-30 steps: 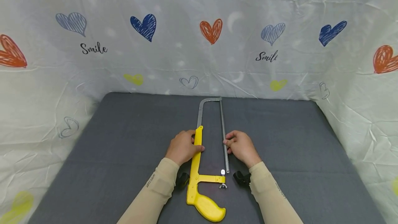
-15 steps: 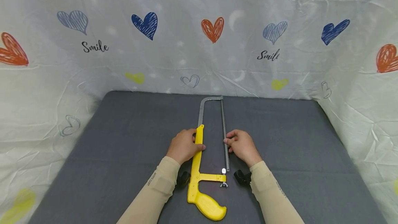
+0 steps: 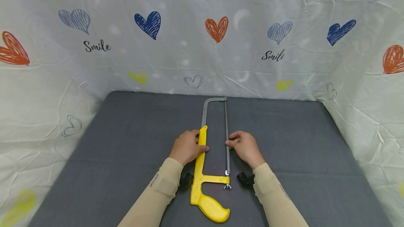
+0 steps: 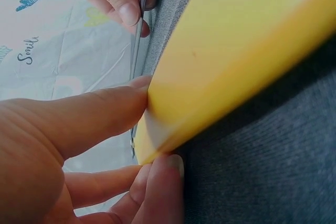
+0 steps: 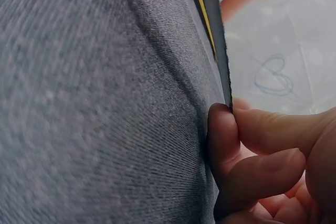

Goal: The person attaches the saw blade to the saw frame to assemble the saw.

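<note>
The looping black word "Smile" (image 3: 97, 46) appears twice on the wrinkled white fabric backdrop (image 3: 176, 59), once on each side, the last letter of the right-hand one being hard to read. Both beige sleeves (image 3: 162, 181) carry a short line of small dark lettering too tiny to make out. The yellow-handled hacksaw with a steel bow (image 3: 197, 171) lies lengthwise between the two hands on the dark grey cloth-covered tabletop (image 3: 303, 143), its bow end pointing away from the person and its curved yellow grip (image 3: 214, 210) toward the person. The left hand (image 3: 185, 146) grasps the yellow bar of the frame, thumb on the inner side and fingers on the outer. The right hand (image 3: 247, 149) pinches the thin grey metal blade (image 3: 226, 125) between thumb and fingertips; the blade runs from the far end of the bow down to a small silver fitting (image 3: 227, 173) on the short yellow crossbar (image 3: 215, 179), though whether it is hooked there cannot be told. Counted up, there is one hacksaw, one blade, one silver wing nut (image 3: 227, 186) below the crossbar, two black wrist devices (image 3: 245, 180), and on the backdrop three orange-red hearts (image 3: 216, 29) and two dark blue ones (image 3: 147, 25).
</note>
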A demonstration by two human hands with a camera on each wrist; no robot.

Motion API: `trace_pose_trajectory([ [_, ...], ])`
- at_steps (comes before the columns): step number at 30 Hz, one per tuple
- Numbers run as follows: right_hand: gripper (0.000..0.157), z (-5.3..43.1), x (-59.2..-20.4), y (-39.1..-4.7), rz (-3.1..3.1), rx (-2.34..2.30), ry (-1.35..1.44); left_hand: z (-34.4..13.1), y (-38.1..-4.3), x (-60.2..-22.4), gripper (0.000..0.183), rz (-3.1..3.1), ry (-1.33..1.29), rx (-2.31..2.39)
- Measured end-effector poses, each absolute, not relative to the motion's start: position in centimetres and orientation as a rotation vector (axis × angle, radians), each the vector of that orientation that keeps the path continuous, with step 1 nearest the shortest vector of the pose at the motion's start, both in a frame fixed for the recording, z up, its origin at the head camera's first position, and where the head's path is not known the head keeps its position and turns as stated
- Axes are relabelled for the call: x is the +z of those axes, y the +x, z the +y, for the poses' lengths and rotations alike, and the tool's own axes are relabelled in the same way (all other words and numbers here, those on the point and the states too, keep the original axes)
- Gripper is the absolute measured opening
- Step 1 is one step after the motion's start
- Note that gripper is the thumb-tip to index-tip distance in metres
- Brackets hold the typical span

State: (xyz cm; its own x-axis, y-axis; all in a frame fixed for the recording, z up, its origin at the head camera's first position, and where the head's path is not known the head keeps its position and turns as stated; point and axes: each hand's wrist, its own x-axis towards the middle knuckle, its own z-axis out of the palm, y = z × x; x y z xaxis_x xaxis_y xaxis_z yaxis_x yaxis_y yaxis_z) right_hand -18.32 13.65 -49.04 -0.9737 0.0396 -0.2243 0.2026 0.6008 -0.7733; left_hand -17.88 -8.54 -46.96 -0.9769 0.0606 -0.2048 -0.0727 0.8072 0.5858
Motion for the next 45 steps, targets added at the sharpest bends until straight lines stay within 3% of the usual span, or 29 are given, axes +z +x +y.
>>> trace_pose_trajectory([
  [24, 0.019, 12.9, -48.6, -16.5, 2.748, -1.163, 0.152, -8.9, -17.0, -47.2, 0.074, 2.801, 0.006, 0.904],
  [33, 0.019, 13.7, -48.5, -11.6, 2.698, -1.140, 0.089, -9.7, -13.7, -46.7, 0.080, 2.706, 0.038, 0.929],
  [38, 0.029, 14.1, -48.1, -9.0, 2.622, -1.083, 0.015, -10.6, -11.8, -46.5, 0.091, 2.619, 0.047, 0.972],
  [45, 0.031, 14.2, -47.6, -7.7, 2.513, -1.046, -0.079, -11.1, -10.8, -46.9, 0.100, 2.568, 0.031, 1.004],
])
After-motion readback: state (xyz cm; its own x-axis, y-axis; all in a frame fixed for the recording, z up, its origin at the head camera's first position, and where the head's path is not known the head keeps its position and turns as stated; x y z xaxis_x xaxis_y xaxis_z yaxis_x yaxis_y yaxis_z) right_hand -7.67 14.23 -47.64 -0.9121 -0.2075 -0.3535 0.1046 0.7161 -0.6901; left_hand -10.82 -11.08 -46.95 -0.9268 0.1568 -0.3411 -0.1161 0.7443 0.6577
